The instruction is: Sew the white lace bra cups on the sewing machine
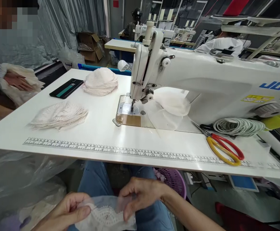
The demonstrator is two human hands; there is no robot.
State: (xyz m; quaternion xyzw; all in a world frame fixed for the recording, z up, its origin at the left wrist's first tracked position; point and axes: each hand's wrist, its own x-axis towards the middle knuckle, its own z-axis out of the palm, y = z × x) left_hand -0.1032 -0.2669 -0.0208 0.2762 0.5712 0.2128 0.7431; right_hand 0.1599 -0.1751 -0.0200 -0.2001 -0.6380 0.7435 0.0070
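Both hands are low in the lap, below the table's near edge, close together but not touching. The left hand [68,210] lies palm-inward with its fingers curled and thumb pressed down, pinching the left side of a white eyelet-lace piece [105,216] backed with sheer mesh. The right hand [140,195] comes in from the right on a bent wrist, its forearm slanting off to the lower right, and its fingertips and thumb nip the upper right edge of the same piece. The lace sits spread between the two grips over blue-jeaned knees.

To the left of the knees slumps a clear plastic bag [22,179]. A purple plastic basket [175,181] stands under the table, just beyond the right hand.

On the white table [101,131], a printed ruler strip [130,152] runs along the near edge. Toward the near right corner lie scissors with red and yellow handles [223,149], and just behind them is a coil of white cord [238,126]. The white sewing machine [202,80] fills the right half, with a sheer white cup [173,104] behind its needle. Toward the left edge rests a flat heap of white lace cut-outs [58,115]. Farther back are a stack of rounded white cups [100,81] and a black phone [66,88]. Off the far left corner, another person's hand [17,81] lies on white cloth.
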